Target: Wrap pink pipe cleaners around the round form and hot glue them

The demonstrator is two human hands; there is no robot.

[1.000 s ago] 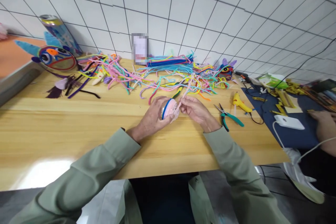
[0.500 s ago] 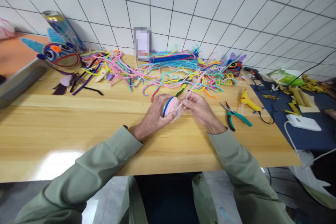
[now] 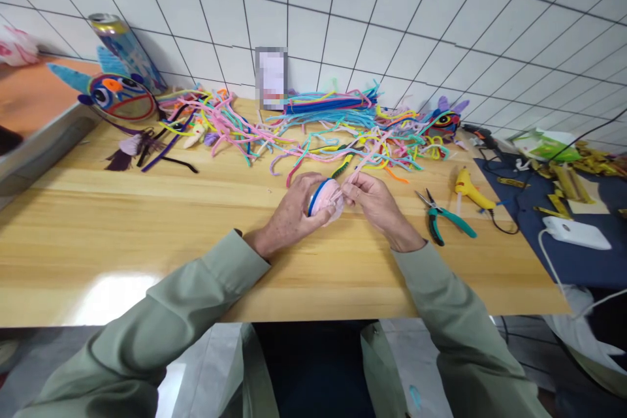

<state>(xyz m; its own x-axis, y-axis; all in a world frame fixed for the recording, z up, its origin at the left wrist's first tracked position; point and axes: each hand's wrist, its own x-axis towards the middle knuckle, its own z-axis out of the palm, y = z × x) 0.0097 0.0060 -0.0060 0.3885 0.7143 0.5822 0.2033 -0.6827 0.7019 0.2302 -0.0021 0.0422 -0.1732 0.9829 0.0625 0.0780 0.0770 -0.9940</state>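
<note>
Head view: my left hand is clamped round the pink piece, fingers over its far side and thumb across its near edge, in the middle of the table; whether the piece touches the wood I cannot tell. The blue band rings the side toward that palm. My right hand has thumb and forefinger pinched together on the pink strand, just beside the piece; the strand slants away past the knuckles toward the stems, and I cannot make out its far end.

I judge the step in hand to be working the strand against the pink face. To do it well, I would let the left hand only steady the piece, gripping near the band so the face isn't squashed. I would pinch close to the contact, where a bendy strand should obey best, and use light, even tension; a hard pull might skew what is laid.

Farther out, the stems lie tangled toward the wall, so I would lift the strand's slack clear lest it snag. The pliers lie right of the right hand, handles spread, with the glue gun beyond; I would mind both with that sleeve
</note>
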